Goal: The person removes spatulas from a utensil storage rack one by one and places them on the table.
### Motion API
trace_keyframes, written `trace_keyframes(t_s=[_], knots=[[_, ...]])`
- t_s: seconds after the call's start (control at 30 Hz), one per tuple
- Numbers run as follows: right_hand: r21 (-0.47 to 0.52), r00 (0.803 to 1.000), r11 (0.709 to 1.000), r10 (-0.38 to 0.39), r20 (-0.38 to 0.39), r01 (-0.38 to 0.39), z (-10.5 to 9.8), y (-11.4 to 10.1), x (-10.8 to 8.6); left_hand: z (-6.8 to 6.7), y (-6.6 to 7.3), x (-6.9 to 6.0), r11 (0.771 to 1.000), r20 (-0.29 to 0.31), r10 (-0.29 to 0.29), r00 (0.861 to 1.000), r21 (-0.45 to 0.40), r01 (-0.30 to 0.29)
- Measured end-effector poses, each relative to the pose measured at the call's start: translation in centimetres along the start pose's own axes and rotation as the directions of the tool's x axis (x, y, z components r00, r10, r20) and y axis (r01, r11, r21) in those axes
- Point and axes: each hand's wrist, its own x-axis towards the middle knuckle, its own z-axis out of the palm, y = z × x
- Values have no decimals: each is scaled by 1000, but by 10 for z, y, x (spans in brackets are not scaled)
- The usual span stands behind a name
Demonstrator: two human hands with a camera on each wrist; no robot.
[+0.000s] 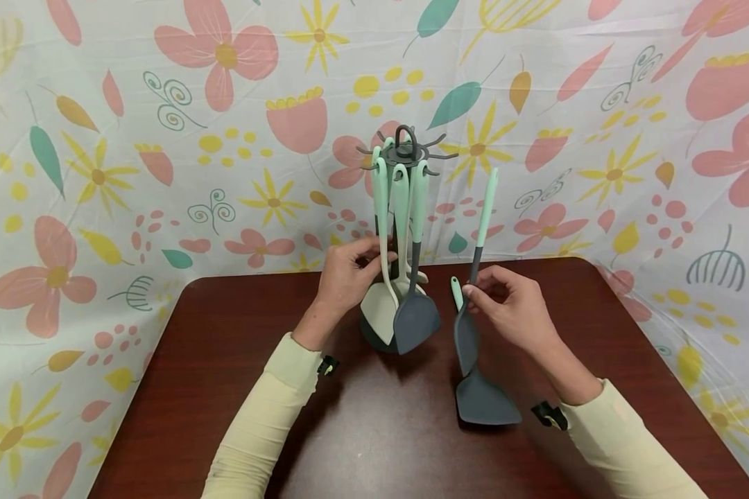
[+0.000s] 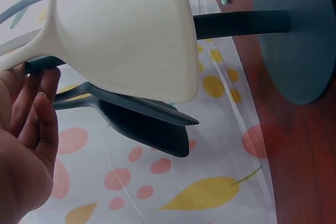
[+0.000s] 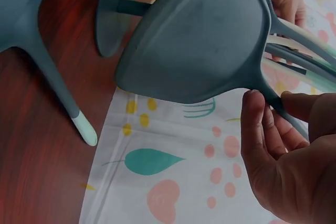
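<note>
A dark stand [image 1: 406, 151] with hooks carries several hanging utensils with mint handles, among them a cream turner [image 1: 381, 310] [image 2: 126, 35] and a grey turner [image 1: 417, 322]. My left hand [image 1: 349, 274] [image 2: 31, 129] grips the stand's pole [image 2: 44, 64] behind the cream turner. To the right of the stand, my right hand [image 1: 514, 305] [image 3: 294, 166] pinches the neck of another grey turner [image 1: 467, 343] [image 3: 199, 40] between thumb and fingers. That turner is upright, mint handle up and blade down, apart from the hooks.
Another grey utensil [image 1: 487, 403] [image 3: 58, 82] with a mint handle lies on the brown table [image 1: 225, 388], below and behind the held turner in the head view. The stand's round base [image 2: 299, 51] rests on the table. A flowered cloth [image 1: 193, 166] hangs behind the table.
</note>
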Motion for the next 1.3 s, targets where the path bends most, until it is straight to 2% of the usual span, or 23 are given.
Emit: trace_keyframes(t_s=[0.4,0.63,0.83,1.0,1.3], knots=[[-123,999,992,22,42,-17,-6,10,-6,0,0,0,1000,2,-4,1000,5,4],[-189,992,980,79,95,-60,-8,17,-13,0,0,0,1000,5,-2,1000,0,2],[-204,973,970,169,156,-136,-10,22,-16,0,-1,0,1000,1,14,1000,7,-14],[-217,955,956,237,179,-196,-12,27,-19,0,-2,0,1000,4,18,1000,10,-18],[-225,930,941,299,213,-251,-14,29,-20,0,-1,0,1000,2,7,1000,1,-7]])
